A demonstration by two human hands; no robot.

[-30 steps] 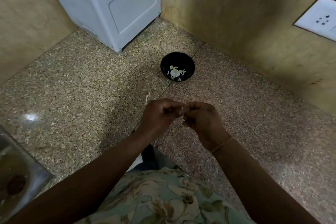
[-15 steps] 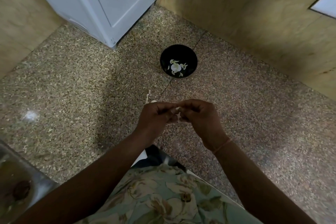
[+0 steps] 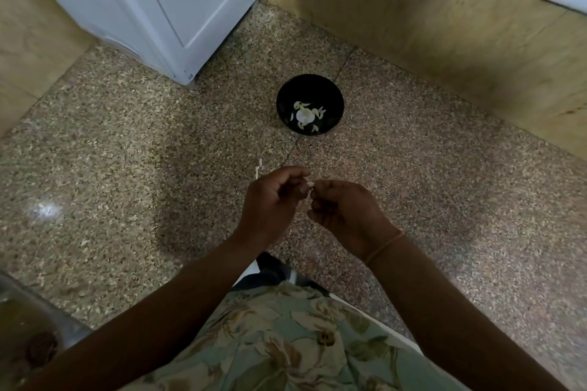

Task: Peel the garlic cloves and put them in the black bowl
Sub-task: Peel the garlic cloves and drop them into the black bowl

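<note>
Drawn slightly apart, left hand (image 3: 270, 205) and right hand (image 3: 347, 216) pinch garlic clove (image 3: 310, 183) short of black bowl (image 3: 286, 95).

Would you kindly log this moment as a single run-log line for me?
stage: peeling | left hand: pinches garlic clove | right hand: pinches same clove | black bowl: on counter, holds pale pieces

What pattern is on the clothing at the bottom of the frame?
The clothing has a floral print, cream blooms on pale green; head view.
</note>
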